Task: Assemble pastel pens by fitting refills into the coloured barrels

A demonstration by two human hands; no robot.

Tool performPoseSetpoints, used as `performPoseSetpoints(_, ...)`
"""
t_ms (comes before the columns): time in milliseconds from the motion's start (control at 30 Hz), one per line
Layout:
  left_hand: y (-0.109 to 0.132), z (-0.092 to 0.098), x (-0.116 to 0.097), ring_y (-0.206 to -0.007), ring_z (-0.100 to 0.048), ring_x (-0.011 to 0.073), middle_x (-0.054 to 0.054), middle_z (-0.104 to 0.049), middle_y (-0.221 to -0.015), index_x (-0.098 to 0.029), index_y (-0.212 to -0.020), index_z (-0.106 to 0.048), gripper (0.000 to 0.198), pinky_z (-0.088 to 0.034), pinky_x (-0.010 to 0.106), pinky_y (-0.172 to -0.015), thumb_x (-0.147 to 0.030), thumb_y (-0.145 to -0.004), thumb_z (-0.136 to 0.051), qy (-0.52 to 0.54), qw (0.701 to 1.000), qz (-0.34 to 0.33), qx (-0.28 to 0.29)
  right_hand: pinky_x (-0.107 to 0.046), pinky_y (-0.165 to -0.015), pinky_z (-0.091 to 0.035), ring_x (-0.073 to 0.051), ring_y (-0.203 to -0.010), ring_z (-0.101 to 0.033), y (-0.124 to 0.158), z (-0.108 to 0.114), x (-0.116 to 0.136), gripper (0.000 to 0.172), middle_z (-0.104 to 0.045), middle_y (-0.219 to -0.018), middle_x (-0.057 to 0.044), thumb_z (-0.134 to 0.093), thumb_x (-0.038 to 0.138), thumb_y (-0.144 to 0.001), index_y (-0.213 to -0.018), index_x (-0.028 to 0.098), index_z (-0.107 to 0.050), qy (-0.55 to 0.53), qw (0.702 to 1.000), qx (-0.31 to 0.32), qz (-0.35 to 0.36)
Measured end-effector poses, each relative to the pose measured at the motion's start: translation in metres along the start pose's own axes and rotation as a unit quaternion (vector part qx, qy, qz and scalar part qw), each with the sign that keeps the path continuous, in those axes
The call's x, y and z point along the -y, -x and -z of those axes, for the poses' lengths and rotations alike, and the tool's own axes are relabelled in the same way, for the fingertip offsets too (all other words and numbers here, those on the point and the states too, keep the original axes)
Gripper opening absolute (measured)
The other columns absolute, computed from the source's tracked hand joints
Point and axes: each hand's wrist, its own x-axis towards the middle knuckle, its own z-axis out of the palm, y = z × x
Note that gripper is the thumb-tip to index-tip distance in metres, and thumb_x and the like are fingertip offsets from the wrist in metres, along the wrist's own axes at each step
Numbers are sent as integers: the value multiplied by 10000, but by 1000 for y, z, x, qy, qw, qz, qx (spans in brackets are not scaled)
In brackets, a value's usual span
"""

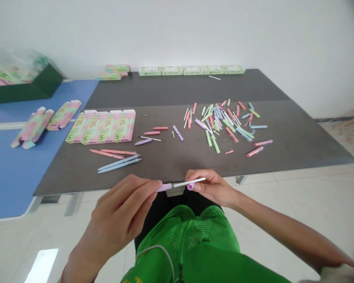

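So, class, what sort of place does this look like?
Probably a small pen assembly and packing workspace: loose pen parts spread over a grey table, with flat printed cartons lined up beside them.

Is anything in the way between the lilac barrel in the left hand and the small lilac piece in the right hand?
Only the thin white tube: it runs from the lilac barrel, held by the left hand, past the small lilac piece to the right hand. No other object sits in the gap.
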Motion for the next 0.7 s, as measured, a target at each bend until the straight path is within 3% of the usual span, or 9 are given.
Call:
performPoseSetpoints(233, 1, -35, 20, -916, -709, 147, 40, -741, -1046, -226, -1185, -656, 206, -565, 255, -820, -149, -1001, -606, 90, 994, 68, 18, -279, -819, -453, -160, -870, -604, -10, 5, 12, 182, -696, -926, -35, -753, 347, -933, -1033, 200, -788, 96, 995, -15, -26)
performPoseSetpoints(467, 4, -68, 26, -853, -689, 154, 38, -741, -1011, -216, -1146, -691, 161, -549, 261, -788, -253, -1012, -608, 199, 965, 154, 80, -340, -889, -508, -201, -954, -686, -20, 12, 28, 269, -771, -1016, -70, -752, 384, -924, -1102, 188, -798, 181, 982, 14, -61)
performPoseSetpoints(700, 2, -88, 24, -930, -695, 175, 54, -746, -1084, -226, -1227, -689, 235, -534, 280, -836, -303, -1042, -566, 291, 933, 200, 68, -333, -864, -515, -193, -929, -696, -30, 16, 35, 245, -780, -1009, -68, -750, 364, -924, -1082, 181, -791, 218, 972, 43, -70)
